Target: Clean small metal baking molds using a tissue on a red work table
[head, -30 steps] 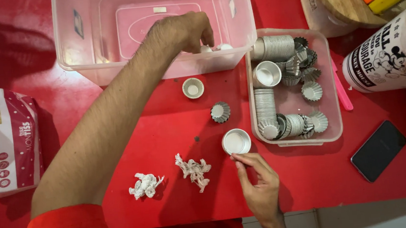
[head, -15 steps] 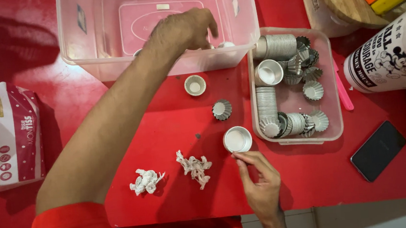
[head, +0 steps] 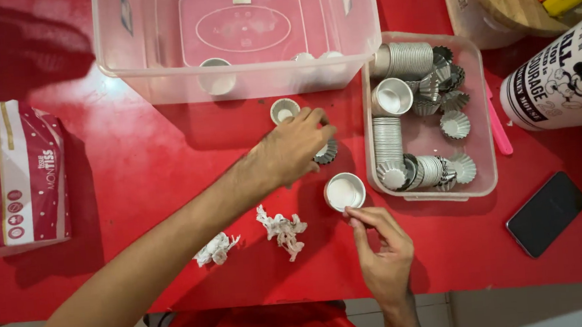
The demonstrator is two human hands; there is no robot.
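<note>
My left hand [head: 294, 145] reaches over the red table [head: 130, 170] and its fingers close over a small fluted metal mould [head: 325, 153]. A small round white cup [head: 284, 109] sits just above that hand. My right hand [head: 381, 250] rests near the front edge, its fingertips touching the rim of a round white-lined metal cup [head: 344, 191]. Two crumpled bits of white paper [head: 283, 229] lie to the left of the right hand.
A large clear plastic tub [head: 241, 76] at the back holds a few small cups. A smaller clear tray [head: 474, 126] on the right holds several stacked metal moulds. A tissue pack [head: 15, 173] lies left; a phone [head: 546, 213] and printed tin [head: 565, 83] lie right.
My left hand has come back out of the large tub and dropped onto the fluted mould on the table. My right hand has stayed by the white-lined cup.
</note>
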